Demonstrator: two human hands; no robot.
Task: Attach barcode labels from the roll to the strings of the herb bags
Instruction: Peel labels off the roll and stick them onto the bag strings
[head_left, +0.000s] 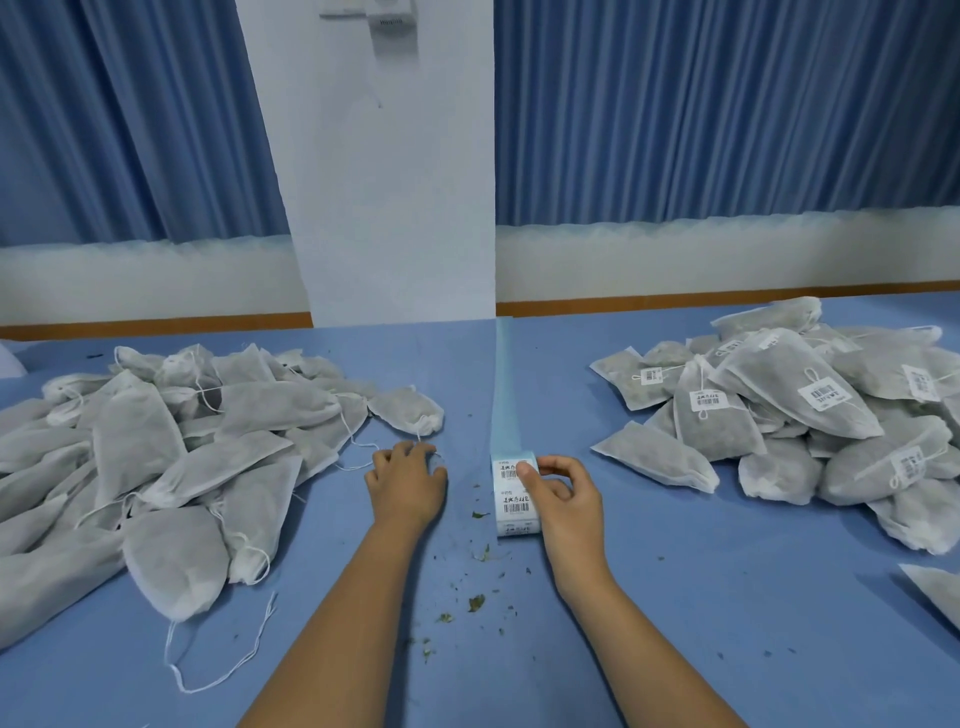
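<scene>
right hand (566, 501) fingers (528, 475) pinching label roll (511, 512), left hand (408, 486) near bag (408, 410)

The right hand (563, 499) covers the right side of the label roll (511, 501), and the print on the roll is too small to read. The left hand (408, 480) has its fingertips curled under out of sight, so whether they hold anything cannot be told. The left pile of herb bags (130, 441) runs off the left edge, and the right pile of herb bags (831, 415) runs off the right edge.
</scene>
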